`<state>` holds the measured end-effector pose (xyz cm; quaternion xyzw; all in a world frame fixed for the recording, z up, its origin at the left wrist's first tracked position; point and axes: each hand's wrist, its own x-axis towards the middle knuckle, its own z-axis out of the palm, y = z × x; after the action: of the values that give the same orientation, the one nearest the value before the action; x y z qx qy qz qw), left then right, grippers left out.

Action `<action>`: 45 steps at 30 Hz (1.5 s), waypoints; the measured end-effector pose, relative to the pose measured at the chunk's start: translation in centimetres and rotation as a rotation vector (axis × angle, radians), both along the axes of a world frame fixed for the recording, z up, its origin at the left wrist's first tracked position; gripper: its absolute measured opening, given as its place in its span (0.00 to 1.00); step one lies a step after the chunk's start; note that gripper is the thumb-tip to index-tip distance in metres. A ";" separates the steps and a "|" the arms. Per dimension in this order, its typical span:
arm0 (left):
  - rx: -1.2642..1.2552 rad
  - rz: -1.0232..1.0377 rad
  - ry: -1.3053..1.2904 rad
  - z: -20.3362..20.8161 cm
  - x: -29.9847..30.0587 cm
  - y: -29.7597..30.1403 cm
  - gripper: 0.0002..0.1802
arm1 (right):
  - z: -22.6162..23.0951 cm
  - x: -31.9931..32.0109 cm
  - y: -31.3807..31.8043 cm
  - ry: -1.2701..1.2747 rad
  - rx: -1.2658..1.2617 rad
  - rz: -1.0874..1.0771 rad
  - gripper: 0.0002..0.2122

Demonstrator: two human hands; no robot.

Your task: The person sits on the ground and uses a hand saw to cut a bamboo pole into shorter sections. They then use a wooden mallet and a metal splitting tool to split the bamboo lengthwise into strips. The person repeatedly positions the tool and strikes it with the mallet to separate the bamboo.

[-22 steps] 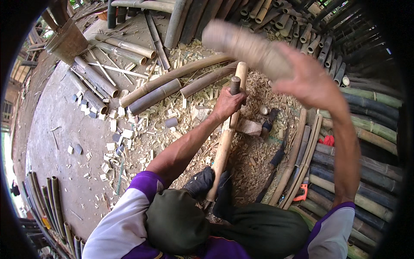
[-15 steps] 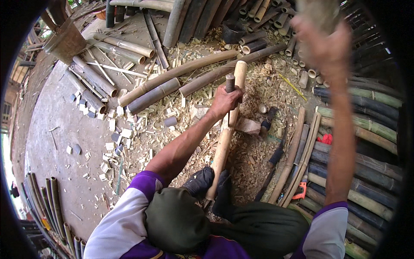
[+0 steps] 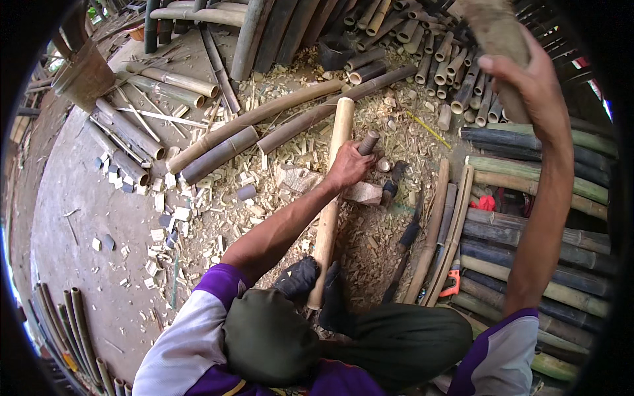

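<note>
My left hand is closed round a chisel, its wooden handle leaning to the right; the blade is hidden beneath the hand. Below it lies a peeled bamboo pole, a pale length pointing away from me. The pole crosses a rough wooden block, and its near end sits between my dark-covered feet. High at the right, my right hand grips a thick wooden mallet, raised well apart from the chisel. The mallet's top runs out of view.
Wood chips cover the ground round the pole. Long bamboo poles lie beyond it. At the right are a bamboo slat platform, an orange-handled saw and a long dark-handled blade. Cut bamboo pieces are stacked at the far right.
The chisel handle has gone from upright to leaning right. My right hand, blurred before, has shifted right with the mallet still raised. The pole's far end appears farther left, and the view has turned slightly.
</note>
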<state>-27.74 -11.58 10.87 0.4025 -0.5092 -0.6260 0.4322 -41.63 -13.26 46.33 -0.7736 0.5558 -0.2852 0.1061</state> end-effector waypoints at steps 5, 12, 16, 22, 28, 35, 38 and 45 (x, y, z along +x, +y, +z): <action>0.005 0.007 0.079 -1.3 -0.6 -0.1 0.08 | -11.5 -2.4 3.6 0.078 0.152 -0.053 0.32; 0.010 0.009 -0.053 -0.1 0.4 -0.4 0.21 | -9.4 -5.6 3.4 0.301 0.158 -0.067 0.40; 0.028 0.076 -0.111 -0.9 1.1 -1.2 0.23 | -1.0 -9.3 -0.5 -0.205 0.031 0.028 0.30; -0.040 0.098 -0.159 -1.1 0.6 -1.0 0.21 | -18.3 -4.1 4.2 0.213 0.492 -0.004 0.28; 0.026 0.027 -0.218 0.6 -0.3 -0.5 0.15 | -8.2 -8.3 3.0 -0.048 0.272 -0.062 0.39; 0.033 0.085 0.021 1.2 1.6 1.5 0.13 | -8.4 -12.6 7.3 -0.814 -0.002 -0.152 0.32; -0.155 0.104 -0.094 2.5 1.2 5.9 0.13 | -16.7 -13.0 11.8 -0.961 -0.044 -0.416 0.29; -0.097 0.097 -0.106 9.0 1.2 6.8 0.08 | -31.6 -12.8 18.5 -1.481 0.400 -0.554 0.22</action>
<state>-26.52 -4.83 19.86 0.4379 -0.5410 -0.5568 0.4534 -54.41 5.23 14.69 -0.1852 0.5532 -0.6339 0.5079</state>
